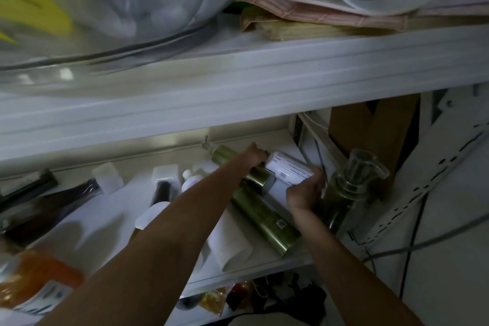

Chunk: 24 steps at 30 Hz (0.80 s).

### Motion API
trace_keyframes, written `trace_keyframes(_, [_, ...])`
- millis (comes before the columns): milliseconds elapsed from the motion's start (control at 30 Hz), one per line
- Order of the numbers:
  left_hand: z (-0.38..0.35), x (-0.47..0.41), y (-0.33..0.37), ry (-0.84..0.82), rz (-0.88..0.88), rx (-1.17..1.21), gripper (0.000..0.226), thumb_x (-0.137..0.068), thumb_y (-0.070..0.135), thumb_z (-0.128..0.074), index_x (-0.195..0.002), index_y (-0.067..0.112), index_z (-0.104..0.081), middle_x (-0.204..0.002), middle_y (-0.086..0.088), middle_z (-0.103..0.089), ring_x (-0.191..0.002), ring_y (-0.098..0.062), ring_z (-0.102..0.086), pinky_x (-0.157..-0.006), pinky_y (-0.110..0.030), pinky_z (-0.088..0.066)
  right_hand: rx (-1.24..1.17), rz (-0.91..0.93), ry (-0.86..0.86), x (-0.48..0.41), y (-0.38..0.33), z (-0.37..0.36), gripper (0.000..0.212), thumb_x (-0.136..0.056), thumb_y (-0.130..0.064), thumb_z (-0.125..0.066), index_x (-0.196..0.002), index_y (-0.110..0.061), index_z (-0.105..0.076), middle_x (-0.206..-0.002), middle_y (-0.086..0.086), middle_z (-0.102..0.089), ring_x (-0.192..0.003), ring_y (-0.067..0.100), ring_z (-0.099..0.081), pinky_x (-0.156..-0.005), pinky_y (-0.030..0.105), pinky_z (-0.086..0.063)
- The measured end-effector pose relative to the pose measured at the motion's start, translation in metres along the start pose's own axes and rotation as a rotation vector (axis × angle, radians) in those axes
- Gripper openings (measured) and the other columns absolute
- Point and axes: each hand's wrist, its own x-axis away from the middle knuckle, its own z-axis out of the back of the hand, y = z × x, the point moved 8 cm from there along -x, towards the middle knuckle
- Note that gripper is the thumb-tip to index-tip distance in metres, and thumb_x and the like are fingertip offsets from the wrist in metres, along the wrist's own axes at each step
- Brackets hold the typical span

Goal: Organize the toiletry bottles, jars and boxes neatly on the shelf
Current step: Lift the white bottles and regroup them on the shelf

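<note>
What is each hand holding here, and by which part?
Both hold the white labelled bottle: the left hand appears to grip its far end, and the right hand grips its near end.

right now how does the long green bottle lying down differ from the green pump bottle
The long green bottle lies on its side; the green pump bottle stands upright. The pump bottle has a clear cap on top; the long bottle's near end is flat. Both are olive green.

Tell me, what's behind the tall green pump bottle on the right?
A brown cardboard box stands behind the pump bottle, further back. The bottle and its clear pump head cover the box's lower part, so what lies at its foot cannot be seen.
</note>
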Motion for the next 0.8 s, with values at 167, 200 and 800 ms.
trace_keyframes(167, [0.001, -0.005, -0.005, -0.014, 0.003, -0.083, 0.066, -0.086, 0.006, -0.054, -0.145, 0.008, -0.026, -0.141, -0.019, -0.042, -0.126, -0.036, -0.044, -0.104, -0.041, -0.038, 0.058, -0.052, -0.017, -0.009, 0.011, -0.006, 0.086, -0.079, -0.002, -0.063, -0.148, -0.018, -0.014, -0.152, 0.017, -0.022, -0.139, 0.035, -0.026, -0.111, 0.049, -0.031])
trace_keyframes(200, [0.002, -0.004, -0.005, 0.000, 0.000, -0.109, 0.068, -0.084, 0.005, -0.054, -0.145, 0.008, -0.027, -0.142, -0.019, -0.041, -0.127, -0.037, -0.043, -0.105, -0.042, -0.039, 0.074, -0.049, -0.031, -0.011, 0.014, -0.010, 0.089, -0.079, -0.002, -0.062, -0.149, -0.017, -0.010, -0.153, 0.017, -0.020, -0.140, 0.035, -0.025, -0.112, 0.049, -0.030])
trace_keyframes(800, [0.034, 0.036, 0.054, 0.185, -0.284, 0.138, 0.070, -0.083, -0.004, -0.052, -0.147, 0.011, -0.026, -0.143, -0.005, -0.019, -0.105, -0.023, -0.041, -0.073, -0.030, -0.047, -0.234, -0.031, -0.106, 0.029, -0.016, -0.010, 0.087, -0.081, 0.013, -0.052, -0.149, -0.023, -0.012, -0.152, 0.011, -0.021, -0.139, 0.029, -0.027, -0.112, 0.048, -0.032])
